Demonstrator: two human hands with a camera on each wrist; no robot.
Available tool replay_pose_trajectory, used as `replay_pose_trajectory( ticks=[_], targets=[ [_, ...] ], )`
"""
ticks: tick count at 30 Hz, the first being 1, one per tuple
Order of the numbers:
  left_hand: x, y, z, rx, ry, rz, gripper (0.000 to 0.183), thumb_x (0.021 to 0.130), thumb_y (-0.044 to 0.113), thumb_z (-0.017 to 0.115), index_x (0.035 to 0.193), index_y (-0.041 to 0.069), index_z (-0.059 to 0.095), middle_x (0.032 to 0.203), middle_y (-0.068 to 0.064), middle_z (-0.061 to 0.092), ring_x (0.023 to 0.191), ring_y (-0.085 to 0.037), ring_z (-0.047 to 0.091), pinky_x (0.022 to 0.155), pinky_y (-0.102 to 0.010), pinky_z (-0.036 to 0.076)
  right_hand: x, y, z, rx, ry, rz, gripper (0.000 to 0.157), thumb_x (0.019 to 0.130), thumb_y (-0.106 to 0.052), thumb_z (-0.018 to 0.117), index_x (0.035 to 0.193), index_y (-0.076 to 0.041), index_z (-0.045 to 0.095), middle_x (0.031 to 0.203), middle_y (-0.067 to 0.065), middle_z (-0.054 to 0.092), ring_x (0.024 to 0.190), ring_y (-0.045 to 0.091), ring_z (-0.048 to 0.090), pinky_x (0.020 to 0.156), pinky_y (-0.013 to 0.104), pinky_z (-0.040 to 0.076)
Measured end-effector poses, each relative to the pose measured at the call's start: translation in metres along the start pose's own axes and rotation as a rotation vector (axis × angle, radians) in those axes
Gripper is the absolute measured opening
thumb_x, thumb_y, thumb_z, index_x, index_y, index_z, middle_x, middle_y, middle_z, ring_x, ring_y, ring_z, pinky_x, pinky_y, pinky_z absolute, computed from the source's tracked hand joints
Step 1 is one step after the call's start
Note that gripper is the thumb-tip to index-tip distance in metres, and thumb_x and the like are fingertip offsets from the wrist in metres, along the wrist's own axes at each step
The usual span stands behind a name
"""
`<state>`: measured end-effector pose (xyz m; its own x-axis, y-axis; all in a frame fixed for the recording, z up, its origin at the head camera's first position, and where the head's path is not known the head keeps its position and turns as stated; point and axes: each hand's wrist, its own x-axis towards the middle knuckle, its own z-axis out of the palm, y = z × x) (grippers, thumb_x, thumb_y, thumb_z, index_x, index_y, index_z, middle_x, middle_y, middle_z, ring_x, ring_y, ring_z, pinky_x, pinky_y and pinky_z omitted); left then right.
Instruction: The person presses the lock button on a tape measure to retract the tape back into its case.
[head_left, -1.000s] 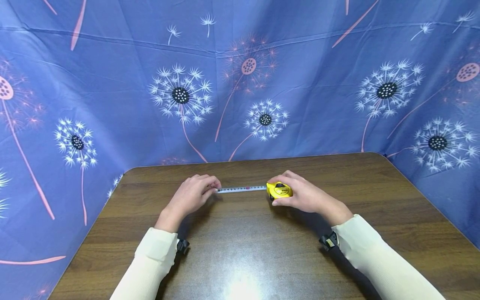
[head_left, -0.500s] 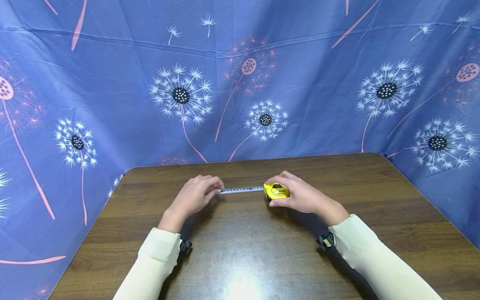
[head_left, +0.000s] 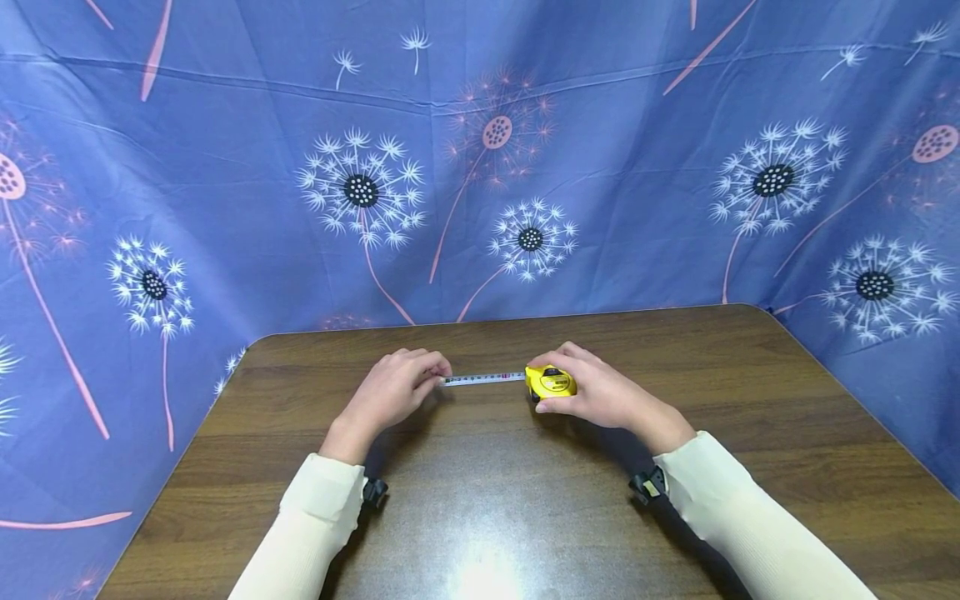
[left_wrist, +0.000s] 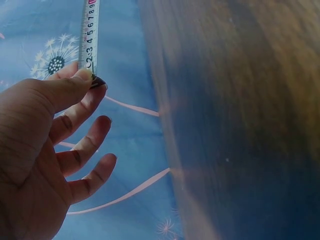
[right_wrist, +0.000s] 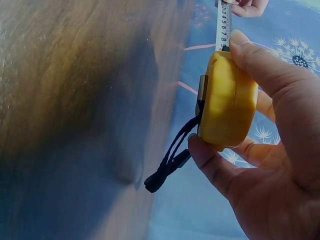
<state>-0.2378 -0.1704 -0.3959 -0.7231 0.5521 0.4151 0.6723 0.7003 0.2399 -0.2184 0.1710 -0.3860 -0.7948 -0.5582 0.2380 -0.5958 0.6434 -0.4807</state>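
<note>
From my remote seat I see the right hand [head_left: 600, 393] wrapped around the yellow tape measure [head_left: 551, 382], held just above the counter [head_left: 480, 500]. The left hand [head_left: 390, 390] pinches the tip of the tape blade [head_left: 483, 379] between thumb and forefinger, left of the case. A short stretch of blade is drawn out; whether the lock is set I cannot tell. The black wrist strap [right_wrist: 167, 162] dangles below the case.
</note>
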Motion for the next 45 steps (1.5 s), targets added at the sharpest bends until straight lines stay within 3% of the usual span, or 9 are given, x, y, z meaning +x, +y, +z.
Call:
replay_pose_trajectory(
  ticks=[13,45],
  targets=[
    [0.002,0.003,0.002,0.0,-0.002,0.009,0.014,0.093,0.011,0.077,0.102,0.022,0.073,0.096,0.009,0.073,0.091,-0.016,0.068,0.083,-0.041,0.053,0.004,-0.002,0.006,-0.005,0.004,-0.012,0.056,0.086,-0.037,0.085,0.135,-0.02,0.064,0.117,0.005,0.059,0.099,0.017,0.053,0.082,0.037,0.049],
    [0.01,0.009,0.003,0.005,-0.008,0.044,0.014,0.094,0.011,0.076,0.104,0.022,0.073,0.098,0.008,0.074,0.093,-0.018,0.069,0.084,-0.041,0.053,0.008,-0.009,0.009,0.003,0.003,-0.002,0.056,0.086,-0.035,0.086,0.136,-0.02,0.063,0.114,0.002,0.057,0.096,0.017,0.053,0.079,0.036,0.049]
  ],
)
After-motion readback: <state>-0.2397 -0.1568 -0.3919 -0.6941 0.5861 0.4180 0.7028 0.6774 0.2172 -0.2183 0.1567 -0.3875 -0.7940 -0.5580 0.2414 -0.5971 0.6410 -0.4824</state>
